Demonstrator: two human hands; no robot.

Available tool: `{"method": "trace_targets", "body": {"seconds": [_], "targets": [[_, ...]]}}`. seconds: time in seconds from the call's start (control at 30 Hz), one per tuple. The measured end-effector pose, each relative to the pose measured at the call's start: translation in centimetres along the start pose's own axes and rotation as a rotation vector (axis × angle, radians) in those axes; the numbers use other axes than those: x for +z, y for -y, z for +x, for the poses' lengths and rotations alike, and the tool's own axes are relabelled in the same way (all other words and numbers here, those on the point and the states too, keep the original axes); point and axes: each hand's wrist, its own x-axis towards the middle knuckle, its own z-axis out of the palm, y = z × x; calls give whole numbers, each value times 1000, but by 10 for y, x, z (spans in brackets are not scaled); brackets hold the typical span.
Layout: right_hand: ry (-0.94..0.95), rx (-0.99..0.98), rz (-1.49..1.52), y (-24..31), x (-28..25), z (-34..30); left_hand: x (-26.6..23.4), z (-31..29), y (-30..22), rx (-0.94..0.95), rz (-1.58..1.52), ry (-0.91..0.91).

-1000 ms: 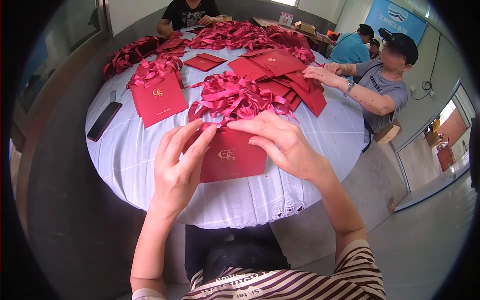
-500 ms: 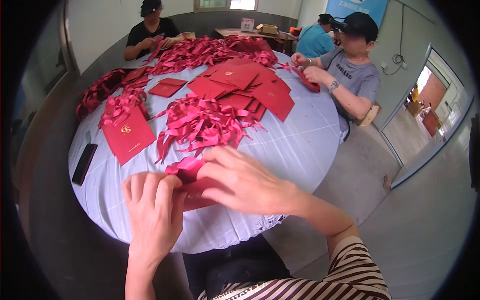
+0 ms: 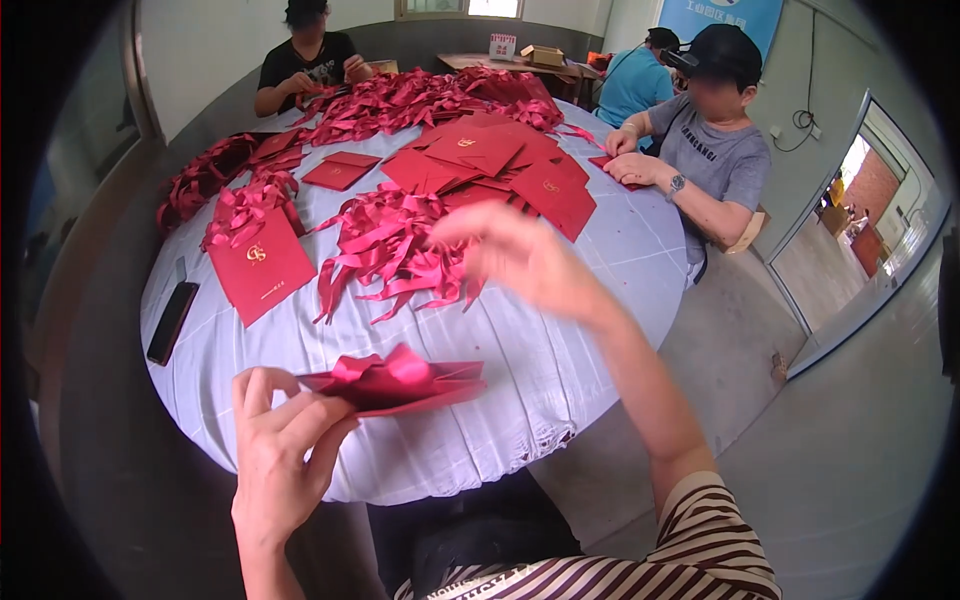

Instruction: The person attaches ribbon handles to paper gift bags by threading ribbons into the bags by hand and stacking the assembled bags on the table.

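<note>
My left hand (image 3: pixel 285 440) pinches the left end of a small red paper bag (image 3: pixel 435 397) above the near edge of the table. The bag lies tilted with its mouth gaping, and pink ribbon (image 3: pixel 400 366) bunches at its top. My right hand (image 3: pixel 530 262) is off the bag, over the right side of a loose heap of pink ribbons (image 3: pixel 385 245). Its fingers are stretched out, blurred by motion, and nothing shows in them. Left of the heap, red bags (image 3: pixel 262 275) lie flat with ribbons on them.
Flat red bags (image 3: pixel 480 160) pile up mid-table on the white tablecloth (image 3: pixel 590 300). More ribboned bags (image 3: pixel 400 105) heap at the back. A dark phone (image 3: pixel 172 322) lies at the left edge. Two co-workers, at the far side (image 3: pixel 310 60) and right (image 3: pixel 715 140), handle red pieces.
My right hand has let go of the bag and moved up and away over the ribbon heap. My left hand keeps the bag, now lower and more fully visible.
</note>
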Motion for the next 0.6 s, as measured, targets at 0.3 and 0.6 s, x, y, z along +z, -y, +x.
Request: {"method": "trace_targets", "body": {"seconds": [0.3,0.6], "targets": [[-232,289,-893,-123,-50,-4,29,16,3,-74,-117,-221],[12,381,-774,-15,-53,-90,43,17,17,-127,-170,-299]]}}
